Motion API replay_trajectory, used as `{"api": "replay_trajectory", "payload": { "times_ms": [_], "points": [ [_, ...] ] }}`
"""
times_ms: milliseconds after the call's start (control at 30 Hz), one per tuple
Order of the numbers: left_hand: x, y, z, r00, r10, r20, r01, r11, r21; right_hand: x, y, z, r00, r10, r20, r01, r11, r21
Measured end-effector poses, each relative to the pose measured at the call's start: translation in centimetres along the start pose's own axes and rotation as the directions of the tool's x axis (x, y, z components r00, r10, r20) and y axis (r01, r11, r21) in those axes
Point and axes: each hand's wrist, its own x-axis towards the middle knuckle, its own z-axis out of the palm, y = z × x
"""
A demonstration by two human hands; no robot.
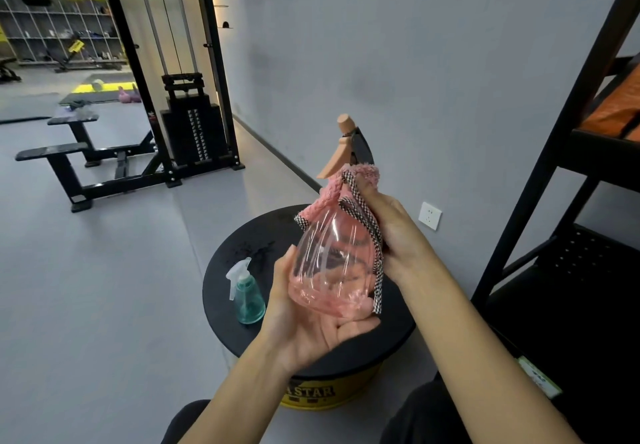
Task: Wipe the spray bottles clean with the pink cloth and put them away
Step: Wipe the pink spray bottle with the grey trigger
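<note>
Above the round black table, a clear pink spray bottle was propped on the flat left hand. The fluffy pink cloth, gripped by the right hand, was probably best rubbed firmly.

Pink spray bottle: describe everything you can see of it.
The pink spray bottle is clear pink ribbed plastic, bulbous, with a peach trigger head. It is held about upright above the round black table. Its base rests on the left hand, thumb against its side; the right hand grips the pink cloth round its neck and right side.
</note>
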Motion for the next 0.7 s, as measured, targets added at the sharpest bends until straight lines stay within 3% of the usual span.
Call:
{"api": "replay_trajectory", "payload": {
  "times_ms": [100,200,267,400,467,533,700],
  "points": [
    [0.1,0.1,0.0,0.999,0.023,0.029,-0.024,0.998,0.058,0.0,0.2,0.2,0.996,-0.07,-0.061,0.069,0.998,-0.016],
    [0.4,0.3,0.5,0.982,0.165,-0.089,-0.143,0.966,0.213,-0.3,-0.1,0.4,0.977,-0.158,-0.147,0.137,0.98,-0.142],
    [0.5,0.4,0.9,0.944,0.278,-0.177,-0.202,0.912,0.357,-0.3,-0.3,0.6,0.951,-0.231,-0.206,0.182,0.955,-0.234],
    [0.7,-0.4,0.7,0.882,0.463,-0.086,-0.32,0.723,0.612,0.0,0.2,0.9,0.875,-0.386,-0.292,0.24,0.87,-0.431],
    [0.5,-0.5,0.7,0.88,0.472,-0.045,-0.343,0.699,0.627,-0.2,0.1,1.2,0.882,-0.382,-0.277,0.239,0.868,-0.435],
    [0.4,-0.2,0.6,0.896,0.444,-0.032,-0.334,0.72,0.609,-0.6,-0.4,1.3,0.935,-0.279,-0.221,0.204,0.929,-0.309],
    [-0.1,-0.2,1.2,0.981,0.196,-0.007,-0.184,0.935,0.304,-0.8,-1.3,1.0,0.999,-0.033,-0.019,0.033,0.999,-0.016]
  ]
}}
